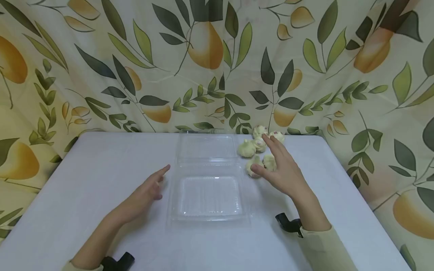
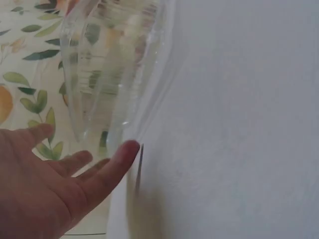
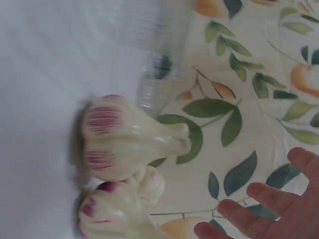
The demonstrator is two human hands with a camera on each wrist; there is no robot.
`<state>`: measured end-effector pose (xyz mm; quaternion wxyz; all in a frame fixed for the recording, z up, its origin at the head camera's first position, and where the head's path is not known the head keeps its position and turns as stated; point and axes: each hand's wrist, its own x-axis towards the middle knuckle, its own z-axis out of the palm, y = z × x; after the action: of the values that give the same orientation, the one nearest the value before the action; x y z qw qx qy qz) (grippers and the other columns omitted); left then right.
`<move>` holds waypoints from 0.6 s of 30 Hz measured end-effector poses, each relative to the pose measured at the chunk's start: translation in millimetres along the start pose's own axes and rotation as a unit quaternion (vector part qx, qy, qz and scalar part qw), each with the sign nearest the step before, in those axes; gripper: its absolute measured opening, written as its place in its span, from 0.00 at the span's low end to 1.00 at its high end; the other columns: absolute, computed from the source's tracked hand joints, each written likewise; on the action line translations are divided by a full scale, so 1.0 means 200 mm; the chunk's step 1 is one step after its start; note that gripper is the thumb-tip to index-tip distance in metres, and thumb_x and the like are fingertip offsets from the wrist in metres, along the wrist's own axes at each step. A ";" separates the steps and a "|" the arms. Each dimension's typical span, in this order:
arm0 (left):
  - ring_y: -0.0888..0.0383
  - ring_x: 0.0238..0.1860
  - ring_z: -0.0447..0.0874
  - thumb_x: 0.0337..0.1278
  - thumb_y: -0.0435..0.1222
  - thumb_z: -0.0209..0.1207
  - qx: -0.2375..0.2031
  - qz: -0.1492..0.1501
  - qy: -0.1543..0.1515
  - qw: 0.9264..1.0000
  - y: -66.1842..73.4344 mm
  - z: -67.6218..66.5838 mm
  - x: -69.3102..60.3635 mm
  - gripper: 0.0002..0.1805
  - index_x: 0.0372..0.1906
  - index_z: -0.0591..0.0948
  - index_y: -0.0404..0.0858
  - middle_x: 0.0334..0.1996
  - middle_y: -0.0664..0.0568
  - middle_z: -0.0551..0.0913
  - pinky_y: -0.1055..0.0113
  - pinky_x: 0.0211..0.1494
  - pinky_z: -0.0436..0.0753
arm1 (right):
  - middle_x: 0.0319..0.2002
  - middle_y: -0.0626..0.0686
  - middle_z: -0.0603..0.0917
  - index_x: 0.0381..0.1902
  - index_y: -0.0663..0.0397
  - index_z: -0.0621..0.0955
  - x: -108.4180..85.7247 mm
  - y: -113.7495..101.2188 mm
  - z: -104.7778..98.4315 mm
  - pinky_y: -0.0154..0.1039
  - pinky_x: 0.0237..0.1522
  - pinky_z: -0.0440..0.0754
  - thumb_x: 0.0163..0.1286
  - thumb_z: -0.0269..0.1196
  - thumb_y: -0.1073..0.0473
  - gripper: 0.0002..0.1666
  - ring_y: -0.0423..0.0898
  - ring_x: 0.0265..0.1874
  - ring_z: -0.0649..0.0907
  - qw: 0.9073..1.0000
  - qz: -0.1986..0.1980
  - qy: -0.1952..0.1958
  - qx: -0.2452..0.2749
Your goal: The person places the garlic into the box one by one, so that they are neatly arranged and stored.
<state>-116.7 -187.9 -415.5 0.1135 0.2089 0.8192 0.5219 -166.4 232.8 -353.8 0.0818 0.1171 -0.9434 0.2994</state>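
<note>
The fingers [image 1: 163, 172] of the left hand [image 1: 144, 197] are straight and slightly parted, just beside the left rim of a clear plastic container [image 1: 211, 218]; whether they touch it I cannot tell. The right hand [image 1: 285, 171] has its fingers stretched wide, thumb well apart, next to the garlic bulbs [image 1: 246, 149] and partly covering them from the head view.

There is one container, unfolded, its two shallow halves joined at a middle fold, one near and one far. Six bulbs can be counted, clustered right of the far half; purple streaks show on some in the right wrist view. Two black devices [image 1: 289, 223] sit at the wrists, one on each.

The container's far end lies close to the far edge of the white tabletop [image 1: 84, 169], as do the farthest bulbs. Room to move is broad toward the left edge, narrower right of the bulbs, and ample on the near side.
</note>
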 end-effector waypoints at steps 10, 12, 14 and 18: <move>0.28 0.75 0.45 0.79 0.52 0.28 -0.269 -0.038 -0.068 0.960 -0.03 0.04 0.03 0.33 0.81 0.44 0.44 0.78 0.35 0.45 0.43 0.58 0.80 | 0.78 0.50 0.56 0.79 0.26 0.52 0.08 0.01 -0.01 0.68 0.64 0.67 0.65 0.68 0.42 0.52 0.64 0.72 0.64 0.994 0.013 0.022 0.102; 0.28 0.75 0.46 0.79 0.49 0.32 -0.286 -0.064 -0.066 0.954 -0.03 0.05 0.04 0.32 0.81 0.44 0.46 0.78 0.36 0.45 0.44 0.57 0.81 | 0.78 0.51 0.56 0.79 0.28 0.53 0.06 0.03 0.00 0.69 0.63 0.68 0.64 0.69 0.43 0.53 0.64 0.71 0.65 0.995 0.014 0.013 0.099; 0.29 0.75 0.46 0.79 0.44 0.37 -0.295 -0.084 -0.061 0.950 -0.03 0.06 0.04 0.32 0.81 0.44 0.47 0.79 0.37 0.45 0.46 0.56 0.82 | 0.79 0.51 0.55 0.79 0.29 0.53 0.05 0.05 0.01 0.69 0.63 0.68 0.64 0.70 0.44 0.53 0.64 0.71 0.66 0.995 0.012 0.010 0.102; 0.30 0.75 0.48 0.76 0.37 0.47 -0.295 -0.082 -0.058 0.950 -0.04 0.07 0.05 0.36 0.81 0.45 0.48 0.79 0.38 0.44 0.48 0.55 0.83 | 0.79 0.50 0.55 0.79 0.31 0.54 0.06 0.08 0.01 0.69 0.61 0.70 0.64 0.70 0.45 0.53 0.64 0.70 0.67 0.994 0.004 0.012 0.108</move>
<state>-120.9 -175.3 -429.0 0.2598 0.1278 0.6353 0.7159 -182.3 242.6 -361.2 0.0786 0.1182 -0.9047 0.4016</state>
